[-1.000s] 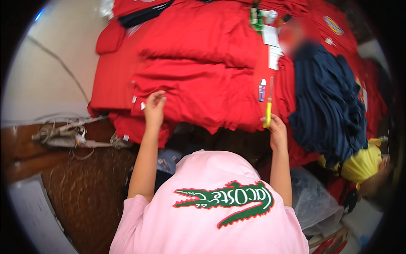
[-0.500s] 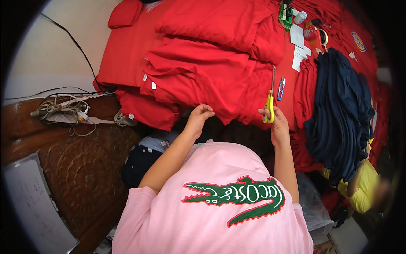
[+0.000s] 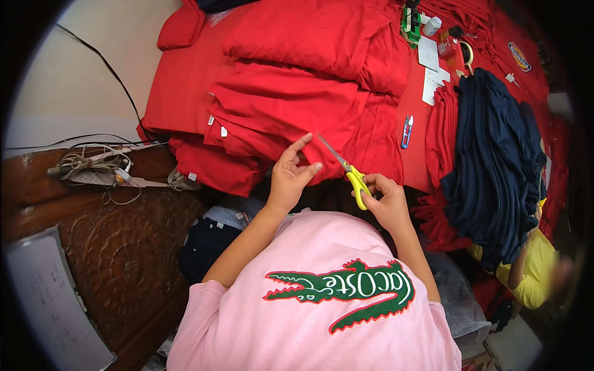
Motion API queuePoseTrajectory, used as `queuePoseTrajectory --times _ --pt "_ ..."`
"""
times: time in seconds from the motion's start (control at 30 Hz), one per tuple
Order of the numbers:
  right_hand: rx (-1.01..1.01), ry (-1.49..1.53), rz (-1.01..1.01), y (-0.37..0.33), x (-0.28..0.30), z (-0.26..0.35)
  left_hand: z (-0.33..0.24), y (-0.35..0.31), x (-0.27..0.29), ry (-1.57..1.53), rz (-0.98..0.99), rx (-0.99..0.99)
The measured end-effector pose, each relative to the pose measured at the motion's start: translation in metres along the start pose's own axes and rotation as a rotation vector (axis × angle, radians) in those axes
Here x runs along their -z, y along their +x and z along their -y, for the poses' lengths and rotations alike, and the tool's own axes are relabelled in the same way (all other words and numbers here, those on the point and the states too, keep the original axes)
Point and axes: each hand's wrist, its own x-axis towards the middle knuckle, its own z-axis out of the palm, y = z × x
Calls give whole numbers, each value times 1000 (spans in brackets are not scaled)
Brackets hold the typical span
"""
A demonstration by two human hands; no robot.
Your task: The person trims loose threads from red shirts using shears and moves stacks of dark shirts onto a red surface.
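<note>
In my right hand (image 3: 387,201) is a pair of yellow-handled scissors (image 3: 355,179), its blades looking closed and pointing up and left toward my other hand. My left hand (image 3: 289,176) is raised at the near edge of the piled cloth, index finger and thumb apart, with nothing visible between them. Just beyond both hands lies a heap of red garments (image 3: 278,105), loosely folded, with small white labels (image 3: 217,125) on its left side. Whether my left fingertips touch the red cloth I cannot tell.
Blue thread snips (image 3: 407,132) lie right of the heap. Farther right hangs a stack of navy garments (image 3: 492,161). Papers (image 3: 431,74), a white bottle (image 3: 432,25) and a tape roll (image 3: 466,55) sit at the back right. Bundled cords (image 3: 93,164) rest on carved wood at left.
My right hand has moved left with the scissors, which now tilt leftward instead of upright. The fingers of my left hand have spread from a pinch near the cloth edge.
</note>
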Motion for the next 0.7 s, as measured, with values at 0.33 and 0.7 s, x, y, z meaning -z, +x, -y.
queuePoseTrajectory --times 0.33,0.7 --pt "175 -263 -108 -9 -9 2 -1 3 6 -27 -99 -35" --pt "-75 140 -73 -1 -18 6 2 32 53 -340 -336 25"
